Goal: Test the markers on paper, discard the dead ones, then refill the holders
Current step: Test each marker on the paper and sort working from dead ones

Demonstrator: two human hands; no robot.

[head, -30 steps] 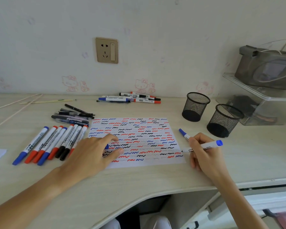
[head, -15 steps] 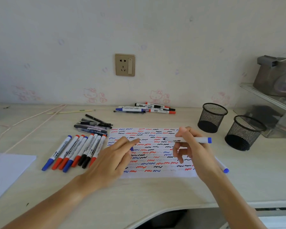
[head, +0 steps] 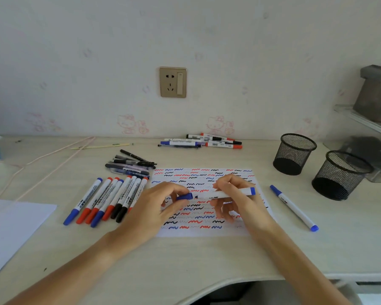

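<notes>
A test paper [head: 204, 231] covered with red, blue and black squiggles lies mid-desk. Above it my right hand [head: 235, 201] grips a white marker [head: 227, 194] with a blue end, its dark tip bare and pointing left. My left hand [head: 161, 208] pinches its blue cap [head: 184, 196], just off the tip. A row of several capped markers [head: 110, 199] lies left of the paper. A lone blue marker [head: 294, 208] lies right of it. Two empty black mesh holders [head: 294, 153] [head: 339, 173] stand at the right.
A pile of dark pens [head: 132, 165] sits behind the marker row, and another marker heap [head: 204, 142] lies near the wall. A white sheet [head: 11, 227] lies at the left edge. Cords [head: 53, 155] run across the back left. A clear shelf [head: 370, 124] stands far right.
My right hand carried the marker from the paper's right edge to above its middle and turned it level. My left hand lifted off the paper and brought the blue cap up to the tip.
</notes>
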